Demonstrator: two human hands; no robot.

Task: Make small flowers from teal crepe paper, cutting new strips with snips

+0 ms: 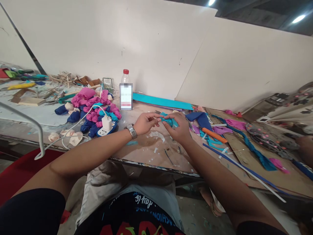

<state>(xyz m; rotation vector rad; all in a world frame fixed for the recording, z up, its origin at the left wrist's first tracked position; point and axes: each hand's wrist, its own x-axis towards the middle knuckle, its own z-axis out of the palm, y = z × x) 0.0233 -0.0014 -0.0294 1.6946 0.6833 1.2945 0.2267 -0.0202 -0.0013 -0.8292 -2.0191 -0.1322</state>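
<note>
Our left hand [145,124] pinches a small gathered piece of turquoise cloth [167,120] between thumb and fingertips, and our right hand [180,128] pinches the same piece from the other side. The cloth is held between the two hands, over the middle of the worktop [144,151]. A metal watch [132,131] circles our left wrist. Just to the right of our right hand lie a folded navy strip [201,120] and an orange-handled tool [214,135]. Behind our hands, a long, flat turquoise strip [161,101] runs along the foot of a pale wall [146,42]. Left of that strip stands a clear bottle [125,78] with a red cap, its front blurred. Farther left, a heap of pink and navy cloth bundles [84,99] sits behind a white power strip [105,131].
</note>
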